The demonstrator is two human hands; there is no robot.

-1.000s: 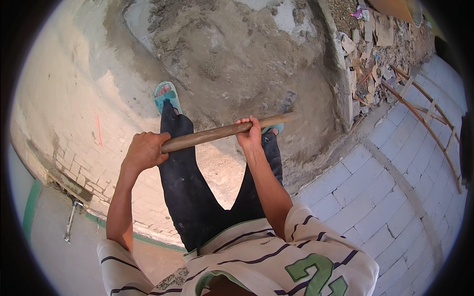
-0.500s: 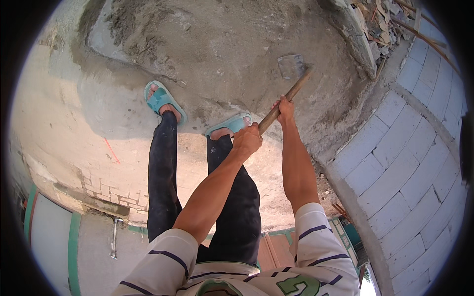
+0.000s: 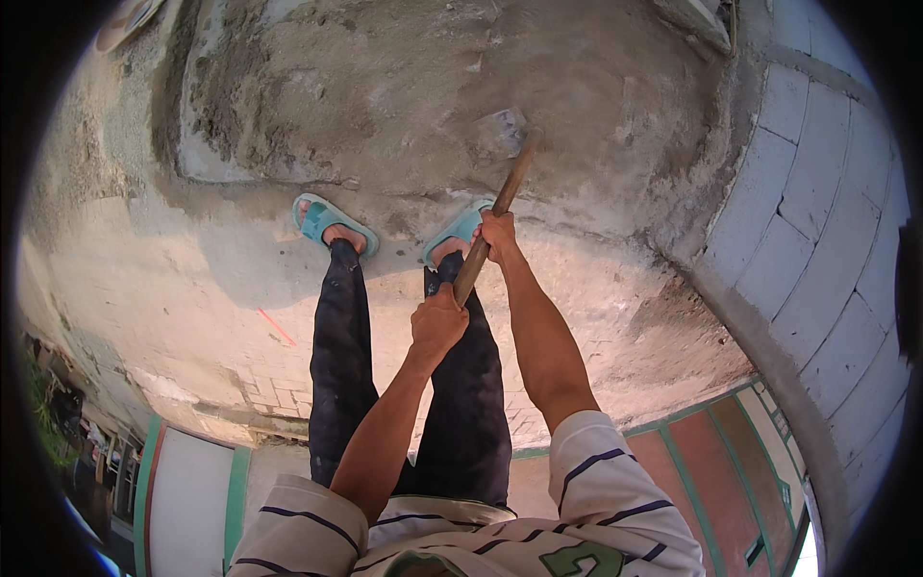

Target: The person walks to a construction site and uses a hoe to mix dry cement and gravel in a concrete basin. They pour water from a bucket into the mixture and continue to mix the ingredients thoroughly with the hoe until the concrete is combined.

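Note:
Both of my hands are closed around the wooden handle of a hoe (image 3: pixel 507 190). My left hand (image 3: pixel 439 319) grips the handle's near end, in front of my right leg. Farther up, my right hand (image 3: pixel 496 235) wraps the shaft close to my right sandal (image 3: pixel 460 229). The handle slants away and a little to the right. At its far end the flat grey blade (image 3: pixel 502 133) lies against wet, grey-brown mortar or mud (image 3: pixel 404 115); the blade's edge is partly smeared and hard to make out.
My left sandal (image 3: pixel 332 223) stands on the pale ground just short of the wet patch. A curved wall of pale blocks (image 3: pixel 817 212) runs along the right. At the lower left is a green-framed door (image 3: pixel 187 495). A hat-like object (image 3: pixel 125 24) shows at the upper left.
My hands have drawn the hoe back toward my body and to the left, and its blade has come along across the mud. The view has also shifted. Both hands keep their grip.

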